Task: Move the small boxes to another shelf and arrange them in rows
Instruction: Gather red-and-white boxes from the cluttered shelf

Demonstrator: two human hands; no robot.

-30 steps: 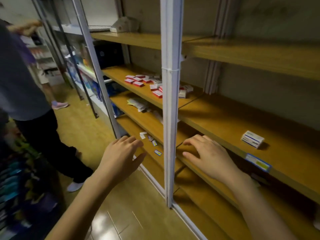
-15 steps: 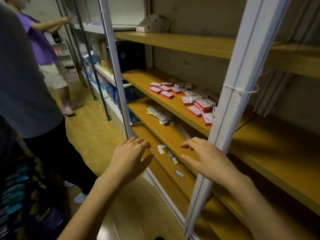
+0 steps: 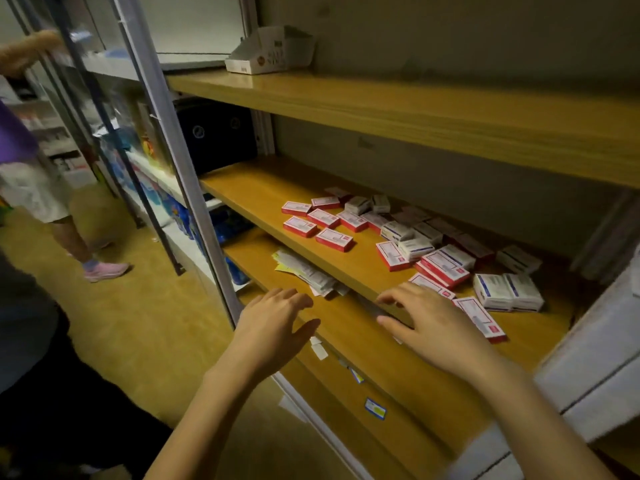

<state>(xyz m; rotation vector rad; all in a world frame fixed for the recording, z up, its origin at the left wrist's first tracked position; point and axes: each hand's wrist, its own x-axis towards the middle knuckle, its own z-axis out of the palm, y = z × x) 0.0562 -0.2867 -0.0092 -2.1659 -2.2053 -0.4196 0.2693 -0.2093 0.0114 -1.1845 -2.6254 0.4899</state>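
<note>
Head view: both hands reach toward scattered small boxes (image 3: 334, 239).
Left hand (image 3: 273, 327) and right hand (image 3: 433, 323) empty, fingers spread, at the shelf (image 3: 256, 192) edge.

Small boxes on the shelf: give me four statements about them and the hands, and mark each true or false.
1. Both hands are empty. True: the left hand and right hand hold nothing, fingers spread.
2. The small boxes stand in neat rows. False: they lie scattered, some piled.
3. A cardboard tray sits on the shelf above. True.
4. All the boxes are red and white. False: some, like the white boxes, are white with blue print.
</note>
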